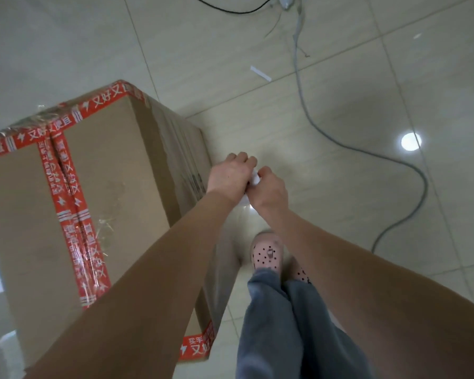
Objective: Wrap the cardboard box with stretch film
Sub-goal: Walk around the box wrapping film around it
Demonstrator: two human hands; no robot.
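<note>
A tall cardboard box [112,170] sealed with red printed tape stands on the tiled floor at the left. Clear stretch film [237,222] clings to its right side and runs up as a thin sheet to my hands. My left hand [230,173] and my right hand [270,188] meet beside the box's right face, just off its upper corner. Both have fingers curled round a bunched white end of the film [253,179]. The film roll itself is not in view.
A grey cable [309,116] snakes across the floor at the right, with a black cable [230,10] at the top. A white strip [260,73] lies on the tiles. My feet in dotted slippers [267,254] stand close to the box's right side.
</note>
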